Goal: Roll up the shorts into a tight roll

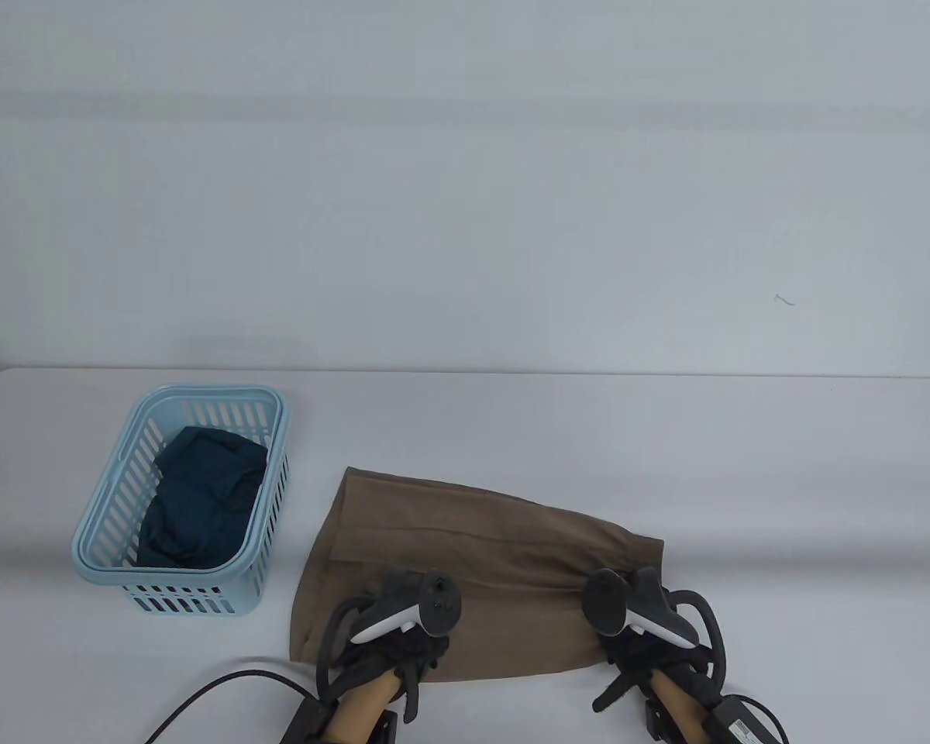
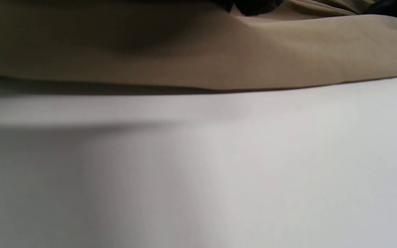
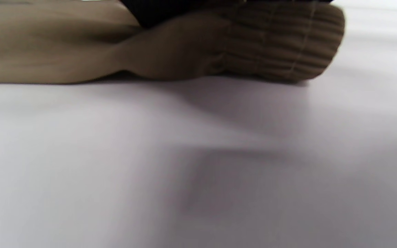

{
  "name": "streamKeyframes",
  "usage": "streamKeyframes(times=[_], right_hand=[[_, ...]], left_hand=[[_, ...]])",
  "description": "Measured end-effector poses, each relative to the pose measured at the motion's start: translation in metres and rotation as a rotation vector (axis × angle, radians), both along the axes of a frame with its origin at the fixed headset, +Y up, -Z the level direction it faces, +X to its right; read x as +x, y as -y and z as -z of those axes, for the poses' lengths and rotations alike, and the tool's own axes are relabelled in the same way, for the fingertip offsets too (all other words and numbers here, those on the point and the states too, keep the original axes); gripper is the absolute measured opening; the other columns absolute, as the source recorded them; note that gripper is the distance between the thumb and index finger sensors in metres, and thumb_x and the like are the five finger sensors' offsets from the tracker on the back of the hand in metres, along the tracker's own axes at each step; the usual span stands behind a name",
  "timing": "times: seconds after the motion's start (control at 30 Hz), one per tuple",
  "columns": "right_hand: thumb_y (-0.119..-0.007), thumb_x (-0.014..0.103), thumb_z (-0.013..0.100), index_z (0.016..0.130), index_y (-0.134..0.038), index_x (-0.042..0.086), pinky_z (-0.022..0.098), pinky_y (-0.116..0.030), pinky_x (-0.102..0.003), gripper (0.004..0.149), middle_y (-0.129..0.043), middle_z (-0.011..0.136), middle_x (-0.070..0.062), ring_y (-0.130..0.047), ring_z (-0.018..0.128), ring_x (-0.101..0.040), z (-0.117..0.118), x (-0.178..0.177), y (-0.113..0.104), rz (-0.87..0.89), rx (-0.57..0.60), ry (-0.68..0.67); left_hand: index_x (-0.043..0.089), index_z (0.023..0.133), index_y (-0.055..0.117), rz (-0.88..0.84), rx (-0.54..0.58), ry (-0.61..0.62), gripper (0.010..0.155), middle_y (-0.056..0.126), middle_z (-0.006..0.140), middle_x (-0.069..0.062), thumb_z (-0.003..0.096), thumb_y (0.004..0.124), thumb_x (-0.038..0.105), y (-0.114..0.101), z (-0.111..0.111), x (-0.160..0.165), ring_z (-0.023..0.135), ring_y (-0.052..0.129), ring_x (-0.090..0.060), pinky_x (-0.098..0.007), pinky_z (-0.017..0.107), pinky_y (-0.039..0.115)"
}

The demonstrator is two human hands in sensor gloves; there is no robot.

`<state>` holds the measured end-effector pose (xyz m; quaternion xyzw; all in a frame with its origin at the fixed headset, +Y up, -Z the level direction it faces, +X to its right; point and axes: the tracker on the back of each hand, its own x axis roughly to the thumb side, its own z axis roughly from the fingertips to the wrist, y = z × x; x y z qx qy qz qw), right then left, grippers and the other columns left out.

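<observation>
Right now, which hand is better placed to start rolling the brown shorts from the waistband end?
The right hand: it rests on the shorts at the ribbed waistband, while the left hand sits toward the opposite end.

We wear black sensor gloves on our left hand and right hand, grey-and-white trackers strapped on, black cables trailing.
</observation>
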<state>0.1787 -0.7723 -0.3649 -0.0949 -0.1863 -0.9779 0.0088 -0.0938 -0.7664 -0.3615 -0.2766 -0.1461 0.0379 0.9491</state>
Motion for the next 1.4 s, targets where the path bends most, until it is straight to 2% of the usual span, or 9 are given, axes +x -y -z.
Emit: streamKeyframes(times=[0.37, 0.6, 0.87, 1.4], right_hand=[[-0.063, 0.029, 0.054, 0.101, -0.062, 0.015, 0.071, -0.048, -0.055, 0.048, -0.054, 0.105, -0.014, -0.048, 0.093, -0.04, -0.013, -0.006, -0.012, 0.091, -0.126, 0.0], [-0.063, 0.029, 0.054, 0.1, -0.063, 0.015, 0.068, -0.052, -0.054, 0.048, -0.056, 0.103, -0.016, -0.055, 0.087, -0.04, -0.024, -0.02, -0.015, 0.074, -0.178, -0.031], [-0.063, 0.03, 0.054, 0.1, -0.064, 0.014, 0.063, -0.057, -0.052, 0.048, -0.059, 0.099, -0.017, -0.062, 0.081, -0.039, -0.031, -0.034, -0.015, 0.101, -0.225, -0.06], [-0.063, 0.031, 0.054, 0.099, -0.063, 0.012, 0.052, -0.066, -0.043, 0.049, -0.062, 0.091, -0.02, -0.073, 0.066, -0.03, -0.036, -0.066, -0.006, 0.282, -0.308, -0.117]], left_hand=[[0.009, 0.105, 0.059, 0.116, -0.042, -0.061, 0.053, 0.053, 0.114, -0.021, 0.0612, 0.054, 0.039, -0.009, 0.039, 0.014, 0.105, 0.055, -0.051, -0.073, 0.068, 0.029], [0.009, 0.101, 0.062, 0.148, -0.047, -0.072, 0.05, 0.051, 0.114, -0.02, 0.0608, 0.056, 0.039, -0.008, 0.063, 0.02, 0.106, 0.053, -0.051, -0.073, 0.068, 0.029], [0.007, 0.097, 0.062, 0.213, -0.037, -0.054, 0.049, 0.05, 0.114, -0.021, 0.06, 0.058, 0.039, -0.007, 0.081, 0.029, 0.106, 0.052, -0.051, -0.073, 0.068, 0.028], [0.007, 0.099, 0.046, 0.331, -0.018, -0.032, 0.056, 0.031, 0.116, -0.022, 0.0576, 0.066, 0.038, 0.003, 0.11, 0.043, 0.108, 0.034, -0.052, -0.073, 0.069, 0.022]])
